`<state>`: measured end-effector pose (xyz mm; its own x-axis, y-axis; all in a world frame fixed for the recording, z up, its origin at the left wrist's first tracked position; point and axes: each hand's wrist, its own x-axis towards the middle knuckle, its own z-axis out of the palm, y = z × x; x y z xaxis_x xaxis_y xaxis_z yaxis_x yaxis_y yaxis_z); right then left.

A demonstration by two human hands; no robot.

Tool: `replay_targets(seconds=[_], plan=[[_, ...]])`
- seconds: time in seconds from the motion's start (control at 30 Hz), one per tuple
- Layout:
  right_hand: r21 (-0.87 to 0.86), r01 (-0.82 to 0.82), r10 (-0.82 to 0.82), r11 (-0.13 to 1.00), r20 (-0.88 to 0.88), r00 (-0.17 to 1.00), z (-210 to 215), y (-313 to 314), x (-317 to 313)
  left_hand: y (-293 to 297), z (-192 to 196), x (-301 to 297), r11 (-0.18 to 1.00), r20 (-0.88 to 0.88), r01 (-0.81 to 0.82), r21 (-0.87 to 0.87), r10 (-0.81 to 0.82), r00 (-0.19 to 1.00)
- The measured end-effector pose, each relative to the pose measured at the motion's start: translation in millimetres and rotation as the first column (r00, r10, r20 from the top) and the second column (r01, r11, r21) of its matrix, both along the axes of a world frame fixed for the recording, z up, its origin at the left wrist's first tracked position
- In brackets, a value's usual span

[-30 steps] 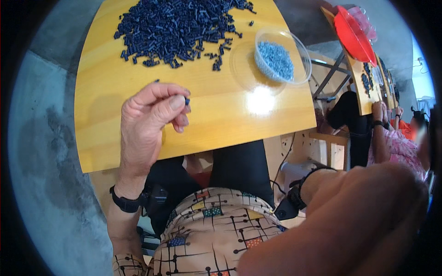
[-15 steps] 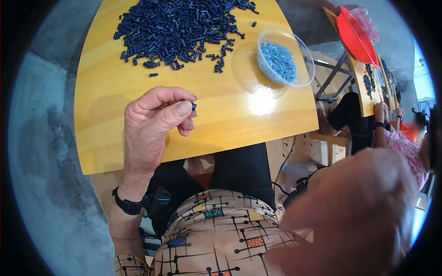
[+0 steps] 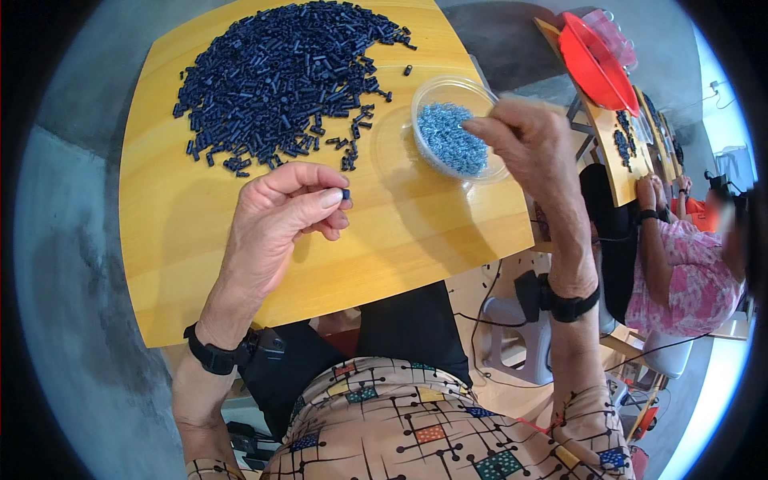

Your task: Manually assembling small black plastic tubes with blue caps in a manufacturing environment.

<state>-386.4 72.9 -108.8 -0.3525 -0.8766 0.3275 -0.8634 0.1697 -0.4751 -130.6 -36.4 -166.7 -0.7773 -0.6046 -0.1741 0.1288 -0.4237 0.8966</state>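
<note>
Between the thumb and fingertips of my left hand [image 3: 276, 216] is a small dark blue plastic cylinder [image 3: 346, 194], mostly covered by the fingers. My right hand [image 3: 534, 148] is over the right side of a clear round plastic bowl [image 3: 423, 90], its fingers drawn together and slightly blurred. Whether anything is in that pinch cannot be made out. Inside the bowl lie many tiny, shiny, pale blue-clear pieces [image 3: 450, 138]. A large heap of similar dark cylinders [image 3: 280, 80] covers the far left part of the table, with several loose ones at its near edge.
The yellow wooden table [image 3: 384, 248] ends just before my lap. To the right, another person [image 3: 680, 272] in a pink patterned top sits at a second table, with dark parts and a red basin [image 3: 596, 64] on it. A grey stool [image 3: 512, 340] and cables are below.
My right hand has swung from close by at the lower right to the bowl. The left hand still pinches the cylinder, and the view has shifted a little.
</note>
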Motion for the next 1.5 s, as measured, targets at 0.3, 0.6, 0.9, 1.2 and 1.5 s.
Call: replay_targets(seconds=[0.3,0.6,0.9,1.2,1.5], plan=[[0.190,-0.122,0.149,0.974,-0.131,0.980,-33,-29,-6,-7,-21,-38,0.991,0.019,0.132,0.029,-0.133,0.991],[0.251,-0.143,0.188,0.957,-0.164,0.969,-40,-43,1,-16,-25,-37,0.991,0.024,0.137,-0.001,-0.136,0.990],[0.169,-0.085,0.051,0.982,0.199,0.979,-31,-35,-5,-20,-26,-34,0.988,-0.059,0.120,0.097,-0.115,0.992],[0.206,-0.108,0.152,0.973,-0.206,0.967,-44,-42,7,-24,-30,-33,0.988,-0.096,0.115,0.100,-0.105,0.990],[0.131,-0.106,0.094,0.986,0.092,0.991,-36,-39,-7,-24,-28,-34,0.994,-0.041,0.105,0.035,-0.104,0.994]])
